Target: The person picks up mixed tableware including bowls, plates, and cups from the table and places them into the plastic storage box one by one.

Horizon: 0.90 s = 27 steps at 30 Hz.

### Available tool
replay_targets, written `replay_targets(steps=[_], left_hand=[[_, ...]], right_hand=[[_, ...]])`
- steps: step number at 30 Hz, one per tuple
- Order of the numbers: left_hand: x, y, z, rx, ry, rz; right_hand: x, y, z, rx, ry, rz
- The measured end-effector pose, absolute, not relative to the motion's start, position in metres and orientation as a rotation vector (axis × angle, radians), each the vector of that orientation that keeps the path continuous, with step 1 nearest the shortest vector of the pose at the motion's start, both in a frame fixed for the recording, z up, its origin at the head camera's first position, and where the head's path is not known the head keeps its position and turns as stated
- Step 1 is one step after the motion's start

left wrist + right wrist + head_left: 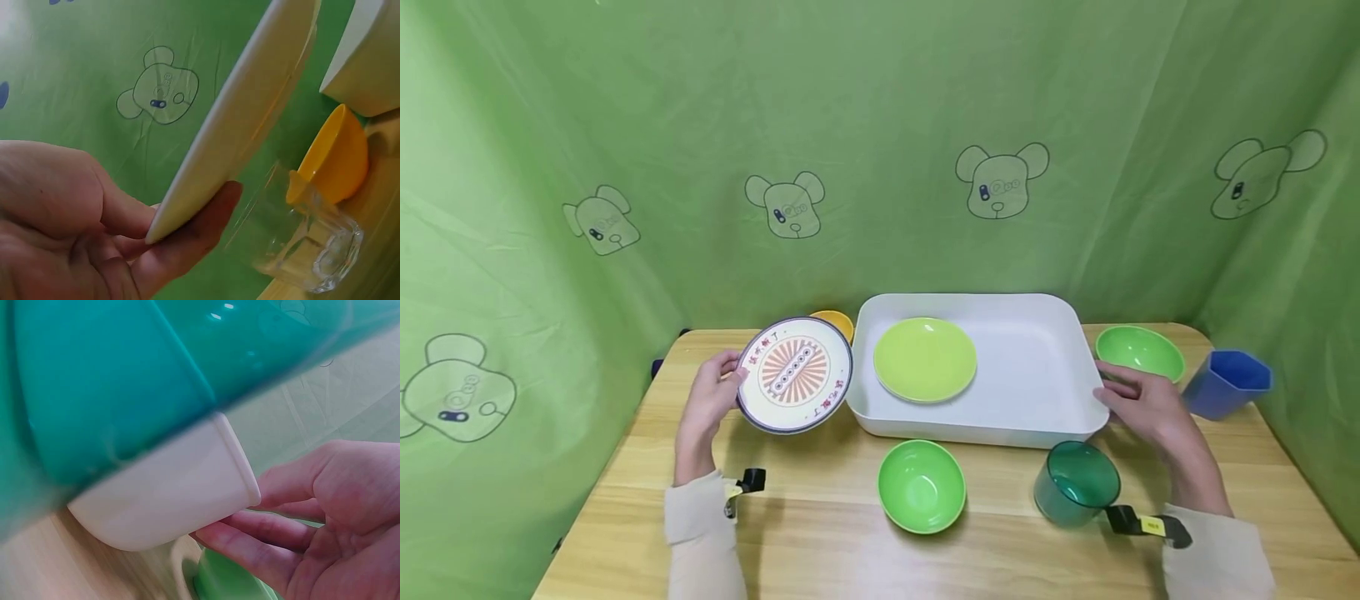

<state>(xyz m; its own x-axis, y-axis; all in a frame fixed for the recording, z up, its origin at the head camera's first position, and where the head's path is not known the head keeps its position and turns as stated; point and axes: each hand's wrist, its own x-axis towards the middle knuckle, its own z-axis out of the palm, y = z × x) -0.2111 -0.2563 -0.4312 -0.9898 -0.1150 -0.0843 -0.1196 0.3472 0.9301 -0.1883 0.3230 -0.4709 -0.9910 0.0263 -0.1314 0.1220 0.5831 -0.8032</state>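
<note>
My left hand [711, 392] pinches the left edge of a white plate [827, 408], thumb on one face and fingers against the other. This plate has a dark blue rim and an orange sunburst print; it is tilted and raised above the table. In the left wrist view its pale underside is seen nearly edge-on. My right hand [1138, 408] holds the right end of a white rectangular tray [1022, 383], with thumb and fingertips at its rim and outer wall. Inside the tray, toward its left, lies a yellow-green plate [925, 360].
A green bowl [922, 487] stands before the tray, with a teal cup [1075, 487] to its right. Another green bowl [1138, 350] and a blue hexagonal cup [1225, 385] are at the right. Behind the raised plate are an orange bowl [337, 156] and a clear glass [312, 250].
</note>
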Motion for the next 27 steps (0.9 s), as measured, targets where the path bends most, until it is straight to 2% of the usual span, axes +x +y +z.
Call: replay_targets(steps=[16, 27], left_hand=[[-0.224, -0.227, -0.432, -0.347, 2.649, 1.986], [-0.232, -0.210, -0.431, -0.277, 2.723, 2.063]], right_hand=[[-0.190, 0.322, -0.470, 0.140, 2.687, -1.380], [-0.189, 0.322, -0.470, 0.147, 2.685, -1.379]])
